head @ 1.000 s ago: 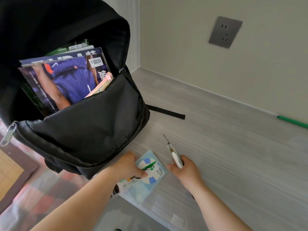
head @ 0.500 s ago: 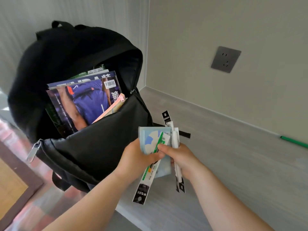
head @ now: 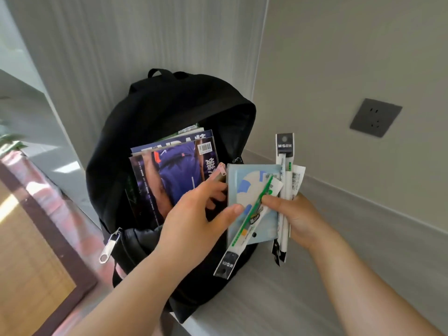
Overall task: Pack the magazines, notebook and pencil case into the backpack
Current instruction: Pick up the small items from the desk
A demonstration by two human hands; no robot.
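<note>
The main danger was that the loose pen packets would slip out before the bundle reached the black fabric backpack (head: pixel 169 110). The long clear packet with a green pen (head: pixel 249 219) lay slanted across the front of the pale blue flat plastic pencil case (head: pixel 266 226). Only the right thumb pressed it there, and its dark lower end hung free before the backpack's front panel. The white pen packets (head: pixel 286 180) stood at the side of the case away from the backpack, their ends sticking out above and below the right hand (head: pixel 300 217). If the thumb eased, or if a protruding end caught on the backpack's rim, a packet would probably fall on the grey wood-grain tabletop (head: pixel 339 275) beside the backpack. The opening also looked crowded. The glossy magazines (head: pixel 174 173) and the corner of a pink notebook (head: pixel 219 170) already stood inside the backpack, so the case could jam against their edges.

The left hand (head: pixel 194 214) pinched the edge of the case nearest the backpack, thumb on the front and fingers curled behind. The right hand's fingers were curled around the white packets.

The pencil case was held upright in the air, just in front of the backpack's open mouth and not yet inside. It looked thin and a little translucent, with a round white and blue print; its closure could not be seen
</note>
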